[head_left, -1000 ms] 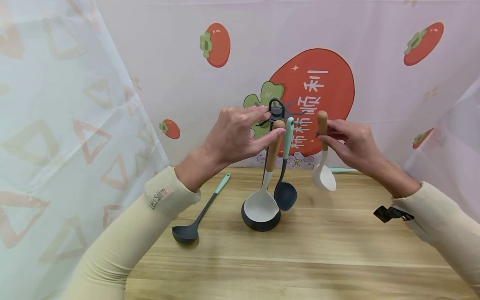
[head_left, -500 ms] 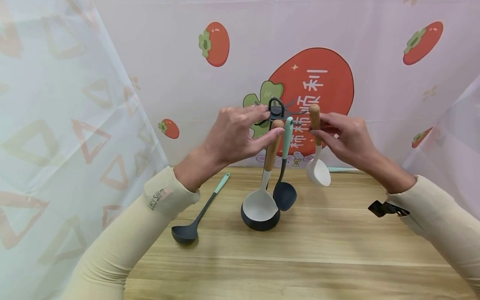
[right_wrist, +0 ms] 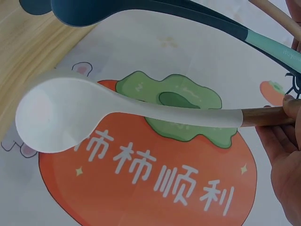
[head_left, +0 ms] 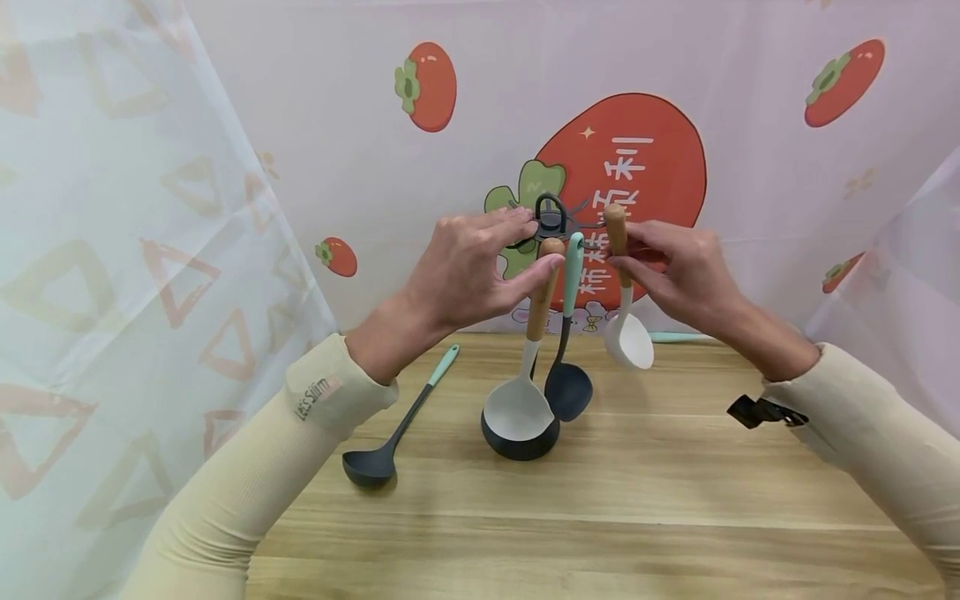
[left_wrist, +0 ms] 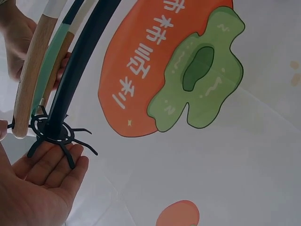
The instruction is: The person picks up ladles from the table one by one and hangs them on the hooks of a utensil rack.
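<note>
My right hand (head_left: 684, 267) pinches the wooden handle of a white ladle (head_left: 628, 340), which hangs upright above the table just right of a dark utensil rack (head_left: 517, 442). In the right wrist view the ladle's white bowl (right_wrist: 61, 113) shows whole. My left hand (head_left: 480, 262) touches the rack's top from the left. Its fingers lie fairly straight against the hooks (left_wrist: 56, 136), with the thumb beside a wooden handle. On the rack hang a pale ladle (head_left: 517, 408) with that wooden handle and a dark ladle (head_left: 567, 392) with a mint handle.
A dark ladle (head_left: 371, 467) with a mint handle lies on the wooden table (head_left: 600, 533), left of the rack. Behind my right wrist, a mint handle (head_left: 678, 337) lies near the back edge. A printed cloth (head_left: 315, 100) closes off the back and sides.
My right hand has carried the white ladle left and slightly up, closer to the rack. The left hand has stayed at the rack's top.
</note>
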